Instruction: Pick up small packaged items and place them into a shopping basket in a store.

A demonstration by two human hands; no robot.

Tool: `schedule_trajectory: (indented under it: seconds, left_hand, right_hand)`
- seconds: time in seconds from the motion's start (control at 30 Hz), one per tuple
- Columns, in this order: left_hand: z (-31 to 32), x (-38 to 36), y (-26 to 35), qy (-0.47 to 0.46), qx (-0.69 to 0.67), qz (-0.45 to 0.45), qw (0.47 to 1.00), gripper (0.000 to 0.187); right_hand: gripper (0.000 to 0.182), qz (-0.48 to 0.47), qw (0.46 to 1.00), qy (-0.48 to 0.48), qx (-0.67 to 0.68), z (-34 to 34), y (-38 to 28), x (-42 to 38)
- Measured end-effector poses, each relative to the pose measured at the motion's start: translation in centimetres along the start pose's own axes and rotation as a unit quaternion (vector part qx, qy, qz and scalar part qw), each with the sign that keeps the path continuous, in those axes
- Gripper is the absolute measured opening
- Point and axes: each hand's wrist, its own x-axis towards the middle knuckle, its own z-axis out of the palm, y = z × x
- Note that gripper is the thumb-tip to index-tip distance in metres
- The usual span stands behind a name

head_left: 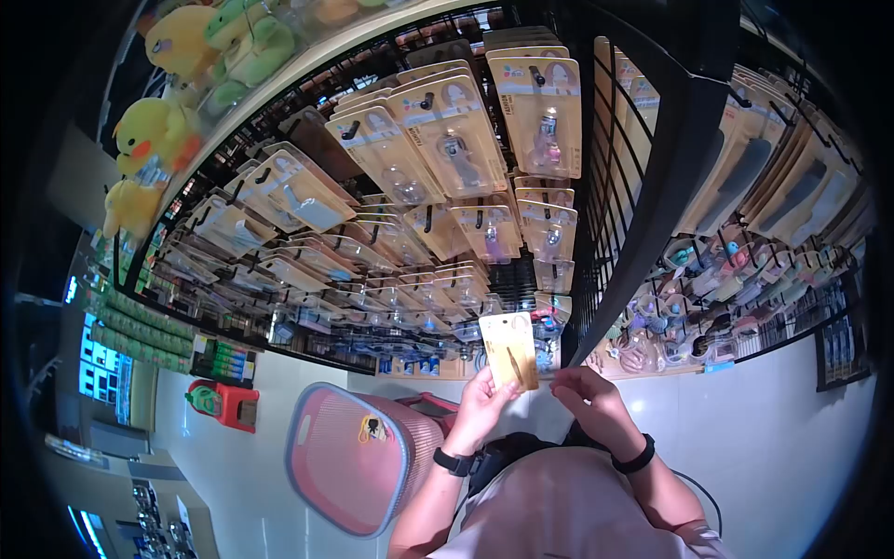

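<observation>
Yellow card (509, 347) with a slim dark item on its front stands in the left hand (480, 406), the thumb and fingers clamped on its lower part. Right hand (596, 402) hovers just beside it, fingers bent; whether their tips meet, I cannot tell. Beyond the card, packs (456, 154) hang in rows next to black mesh (615, 172). Near the left forearm stands a pink basket (340, 480) with a small yellow-and-black thing (373, 429) inside; a red stool (244, 408) sits farther left.
</observation>
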Motion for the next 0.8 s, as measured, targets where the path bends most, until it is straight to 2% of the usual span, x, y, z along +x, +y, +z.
schedule_trajectory:
  seconds: [0.17, 0.27, 0.4, 0.47, 0.57, 0.7, 0.8]
  left_hand:
    - [-0.3, 4.7, -0.3, 0.047, 0.031, -0.008, 0.998, 0.025]
    - [-2.3, 7.0, -1.9, 0.004, 0.037, 0.001, 0.999, 0.027]
    - [-2.4, 8.4, -1.2, 0.026, 0.033, -0.01, 0.999, 0.026]
    - [-3.1, 9.1, -1.7, 0.015, 0.034, -0.016, 0.999, 0.026]
    - [-4.4, 10.0, -2.5, -0.014, 0.026, -0.007, 1.0, 0.027]
    - [-5.4, 9.9, -2.8, -0.029, 0.025, -0.021, 0.999, 0.027]
    - [-5.1, 9.6, -1.7, -0.029, 0.034, -0.041, 0.998, 0.024]
  right_hand:
    - [0.024, 0.032, 0.998, -0.051, -0.011, -2.9, 1.1, 1.2]
    - [0.023, 0.055, 0.997, -0.058, -0.002, -2.8, 1.0, 2.1]
    - [0.023, 0.055, 0.997, -0.047, -0.014, -1.9, 0.9, 3.5]
    - [0.023, 0.044, 0.997, -0.047, -0.037, -1.8, 0.9, 3.9]
    - [0.029, 0.026, 0.999, -0.025, 0.003, -1.3, 1.5, 4.6]
    - [0.031, 0.023, 0.999, 0.001, -0.048, -0.2, 0.7, 4.8]
    - [0.03, 0.047, 0.998, 0.006, -0.041, 0.4, 0.4, 4.5]
